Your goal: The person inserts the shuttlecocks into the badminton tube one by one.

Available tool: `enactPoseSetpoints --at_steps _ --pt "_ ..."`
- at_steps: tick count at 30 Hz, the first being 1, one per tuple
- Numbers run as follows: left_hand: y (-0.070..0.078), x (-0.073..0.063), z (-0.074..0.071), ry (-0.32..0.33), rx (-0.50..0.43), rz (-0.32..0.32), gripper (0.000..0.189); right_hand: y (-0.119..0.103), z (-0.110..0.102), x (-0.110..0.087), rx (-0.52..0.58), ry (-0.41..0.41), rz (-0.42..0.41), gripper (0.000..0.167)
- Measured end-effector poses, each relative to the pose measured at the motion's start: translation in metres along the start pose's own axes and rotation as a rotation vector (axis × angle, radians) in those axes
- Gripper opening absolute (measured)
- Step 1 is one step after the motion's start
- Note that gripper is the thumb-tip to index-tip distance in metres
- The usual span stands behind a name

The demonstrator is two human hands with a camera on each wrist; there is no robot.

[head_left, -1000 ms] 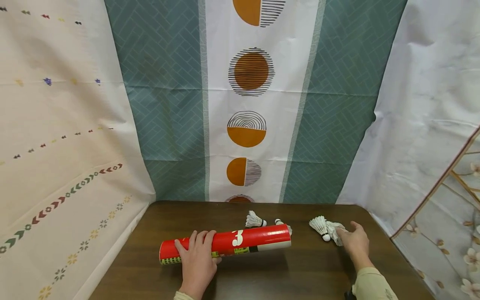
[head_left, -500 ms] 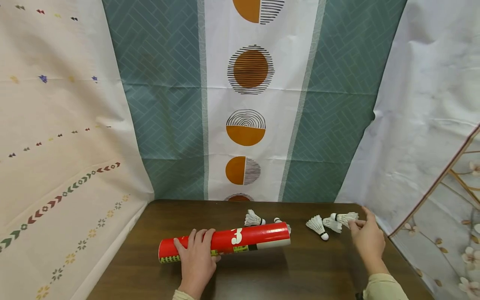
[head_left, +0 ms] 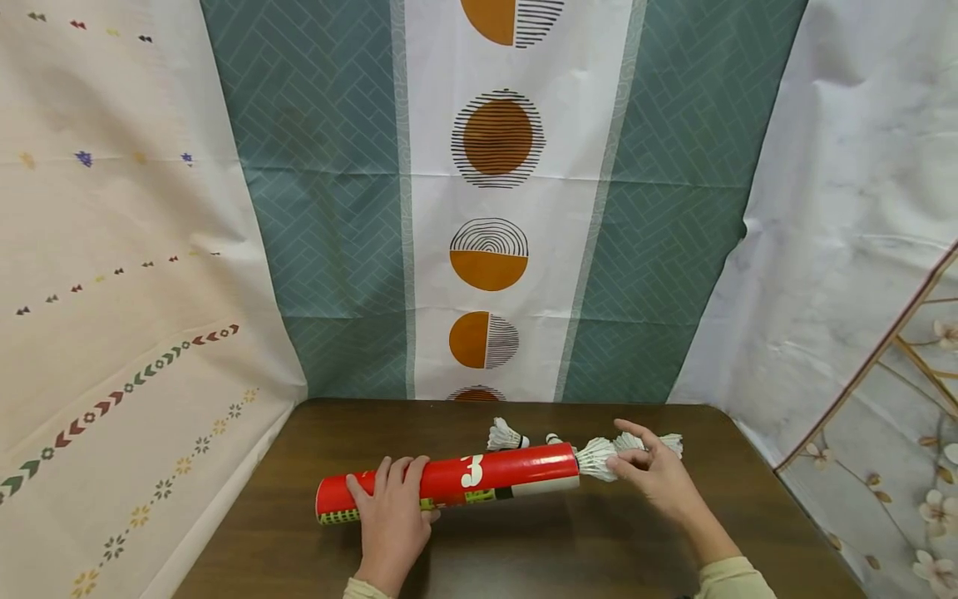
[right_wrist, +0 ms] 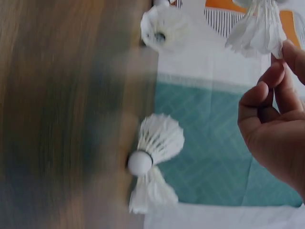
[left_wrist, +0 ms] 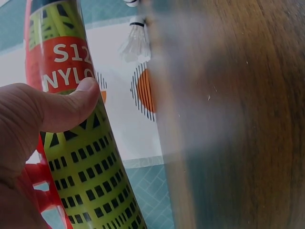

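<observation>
My left hand (head_left: 397,520) grips a red shuttlecock tube (head_left: 516,470) around its left half, tilted slightly up to the right over the table. In the left wrist view, my thumb presses the tube's green, patterned side (left_wrist: 90,176), under printed lettering. My right hand (head_left: 666,482) pinches a white feathered shuttlecock (head_left: 595,459) by the skirt's edge. That shuttlecock sits at the tube's right end, its cork hidden by the tube's rim. The right wrist view shows the pinched skirt (right_wrist: 255,31) between thumb and fingertips.
Two shuttlecocks lie behind my right hand, a white one (head_left: 672,444) and another (head_left: 629,441) partly covered by fingers. Behind the tube lie a shuttlecock (head_left: 505,434) and a partly hidden one (head_left: 554,438). Cloth hangs around the brown table (head_left: 509,557).
My right hand picked up a shuttlecock from the right side of the table and carried it left to the tube's end. The left hand and tube stayed nearly still.
</observation>
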State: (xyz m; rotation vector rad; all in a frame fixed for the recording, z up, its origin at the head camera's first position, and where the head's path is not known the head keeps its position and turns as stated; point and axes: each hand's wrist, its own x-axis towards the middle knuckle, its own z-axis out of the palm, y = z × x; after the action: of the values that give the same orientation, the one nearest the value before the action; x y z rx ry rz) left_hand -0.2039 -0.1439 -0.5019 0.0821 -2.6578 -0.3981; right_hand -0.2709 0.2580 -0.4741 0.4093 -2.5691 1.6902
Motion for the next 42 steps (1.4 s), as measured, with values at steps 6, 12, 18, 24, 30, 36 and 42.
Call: enactPoseSetpoints --at_steps 6,12,18,24,30,36,42 --pt "0.002 0.000 0.000 -0.001 -0.011 0.014 0.084 -0.002 0.021 0.001 0.142 -0.172 -0.076 0.070" --pt "0.003 0.000 0.001 0.005 -0.014 0.019 0.084 -0.006 0.040 0.001 0.244 -0.195 -0.096 0.067" --pt "0.004 0.000 0.002 0.002 -0.021 0.022 0.084 -0.017 0.056 -0.002 0.242 -0.121 -0.013 0.081" --pt "0.004 0.000 0.001 -0.003 -0.024 0.021 0.084 -0.016 0.060 -0.001 0.284 -0.183 -0.051 0.078" --pt "0.003 0.000 0.000 -0.015 -0.011 0.022 0.083 -0.014 0.062 -0.001 0.301 -0.289 -0.120 0.073" --pt "0.003 -0.001 0.000 -0.046 -0.007 0.007 0.084 -0.015 0.060 -0.003 0.282 -0.310 -0.097 0.071" --pt "0.003 -0.003 0.000 -0.035 -0.012 0.005 0.083 -0.010 0.033 0.000 0.183 -0.219 -0.038 0.062"
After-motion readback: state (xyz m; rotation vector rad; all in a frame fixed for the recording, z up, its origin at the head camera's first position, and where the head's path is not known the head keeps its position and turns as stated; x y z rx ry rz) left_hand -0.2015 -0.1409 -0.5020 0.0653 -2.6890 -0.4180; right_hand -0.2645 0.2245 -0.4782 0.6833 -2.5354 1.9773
